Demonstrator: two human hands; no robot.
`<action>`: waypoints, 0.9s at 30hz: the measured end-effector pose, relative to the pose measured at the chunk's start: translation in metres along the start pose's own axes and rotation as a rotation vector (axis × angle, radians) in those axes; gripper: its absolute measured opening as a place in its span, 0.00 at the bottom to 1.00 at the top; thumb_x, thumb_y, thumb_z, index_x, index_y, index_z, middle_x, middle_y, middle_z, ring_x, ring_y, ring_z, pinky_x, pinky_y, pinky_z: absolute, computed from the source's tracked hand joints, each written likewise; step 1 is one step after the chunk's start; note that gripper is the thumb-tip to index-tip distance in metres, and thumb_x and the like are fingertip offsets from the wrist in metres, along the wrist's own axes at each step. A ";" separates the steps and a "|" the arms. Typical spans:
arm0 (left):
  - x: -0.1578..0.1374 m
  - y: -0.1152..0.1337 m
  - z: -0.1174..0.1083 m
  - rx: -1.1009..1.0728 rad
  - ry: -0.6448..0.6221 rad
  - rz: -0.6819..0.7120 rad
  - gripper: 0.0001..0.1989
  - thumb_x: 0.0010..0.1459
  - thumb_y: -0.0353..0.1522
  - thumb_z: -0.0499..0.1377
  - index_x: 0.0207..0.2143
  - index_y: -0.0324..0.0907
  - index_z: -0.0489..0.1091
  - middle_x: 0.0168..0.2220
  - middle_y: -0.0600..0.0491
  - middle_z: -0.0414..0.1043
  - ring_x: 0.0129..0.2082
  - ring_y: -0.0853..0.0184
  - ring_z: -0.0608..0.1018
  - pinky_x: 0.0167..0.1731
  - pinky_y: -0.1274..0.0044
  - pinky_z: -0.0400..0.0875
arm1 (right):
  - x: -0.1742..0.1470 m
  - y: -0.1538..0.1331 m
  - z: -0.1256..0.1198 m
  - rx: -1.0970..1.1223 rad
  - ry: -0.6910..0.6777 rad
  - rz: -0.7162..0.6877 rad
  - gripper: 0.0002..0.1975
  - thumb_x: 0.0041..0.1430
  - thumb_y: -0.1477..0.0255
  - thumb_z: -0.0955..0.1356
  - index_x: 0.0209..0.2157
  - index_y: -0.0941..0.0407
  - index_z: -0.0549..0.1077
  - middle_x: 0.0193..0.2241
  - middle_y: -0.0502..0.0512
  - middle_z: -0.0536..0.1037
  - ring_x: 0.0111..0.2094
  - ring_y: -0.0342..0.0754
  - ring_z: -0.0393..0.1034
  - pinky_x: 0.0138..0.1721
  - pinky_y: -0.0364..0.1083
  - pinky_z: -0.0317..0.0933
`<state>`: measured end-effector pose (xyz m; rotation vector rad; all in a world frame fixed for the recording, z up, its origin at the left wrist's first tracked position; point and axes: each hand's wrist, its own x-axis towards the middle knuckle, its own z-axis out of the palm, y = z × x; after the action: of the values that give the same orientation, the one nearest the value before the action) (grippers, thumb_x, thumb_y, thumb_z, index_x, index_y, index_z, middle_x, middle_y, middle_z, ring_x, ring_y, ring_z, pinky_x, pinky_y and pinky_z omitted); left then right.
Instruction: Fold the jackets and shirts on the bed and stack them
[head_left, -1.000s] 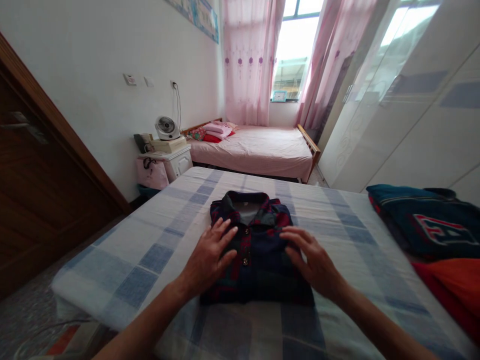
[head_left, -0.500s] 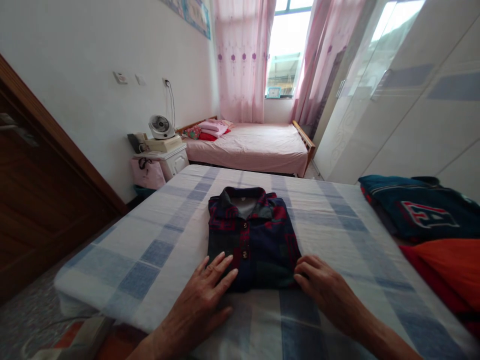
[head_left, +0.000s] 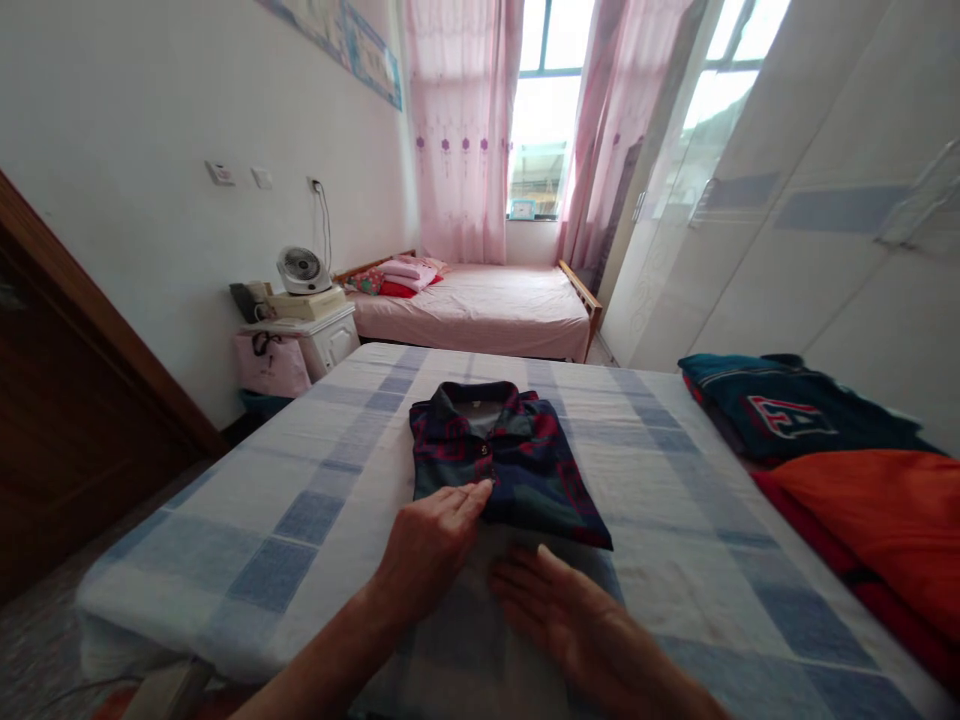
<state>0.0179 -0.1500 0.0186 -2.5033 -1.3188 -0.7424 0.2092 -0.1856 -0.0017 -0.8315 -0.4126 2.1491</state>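
Observation:
A folded dark plaid shirt (head_left: pixel 517 445) in navy, red and green lies on the bed with its collar facing away from me. My left hand (head_left: pixel 439 530) rests at the shirt's near left edge, by the button placket. Its fingers are pressed together on the fabric, and the thumb is mostly hidden. Just below the near edge, my right hand (head_left: pixel 559 605) is turned partly on its side with fingers stretched out, slightly blurred. Nothing shows in it. The shirt's near right corner sticks out to the right of that hand.
Under the shirt is a blue-and-white checked bed sheet (head_left: pixel 337 570). Folded clothes are stacked on the right: a teal garment (head_left: pixel 795 410) with a letter and an orange one (head_left: pixel 877 500). Beyond stand a pink bed (head_left: pixel 510 305), a nightstand (head_left: pixel 330 340) with a fan (head_left: pixel 304 270), and white wardrobes (head_left: pixel 787 250).
My left hand has gone from lying spread on the shirt to closed fingers at its near edge. My right hand has left the right edge and moved left and nearer, opening out.

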 end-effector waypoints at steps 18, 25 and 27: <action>-0.022 0.027 -0.002 -0.262 0.267 -0.203 0.16 0.56 0.26 0.54 0.46 0.42 0.71 0.45 0.47 0.74 0.45 0.60 0.75 0.45 0.69 0.71 | 0.059 -0.006 0.039 0.358 0.217 -0.213 0.08 0.50 0.72 0.70 0.33 0.60 0.73 0.26 0.52 0.79 0.29 0.47 0.74 0.38 0.47 0.68; -0.022 0.064 0.016 -1.516 0.091 -1.091 0.17 0.52 0.41 0.61 0.39 0.38 0.75 0.41 0.44 0.77 0.48 0.53 0.74 0.50 0.66 0.68 | 0.056 -0.009 0.045 0.264 0.221 -0.271 0.07 0.48 0.71 0.71 0.31 0.59 0.74 0.25 0.52 0.79 0.35 0.50 0.75 0.37 0.46 0.67; -0.012 0.068 0.015 -1.814 0.181 -1.230 0.18 0.53 0.40 0.61 0.40 0.36 0.75 0.42 0.42 0.76 0.49 0.54 0.74 0.52 0.66 0.67 | 0.052 -0.010 0.045 0.208 0.229 -0.320 0.09 0.47 0.70 0.71 0.31 0.59 0.75 0.26 0.53 0.80 0.36 0.50 0.75 0.39 0.46 0.67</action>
<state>0.0727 -0.1910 0.0023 -1.3876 -2.6918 -3.4732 0.1588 -0.1401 0.0141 -0.8208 -0.1852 1.7451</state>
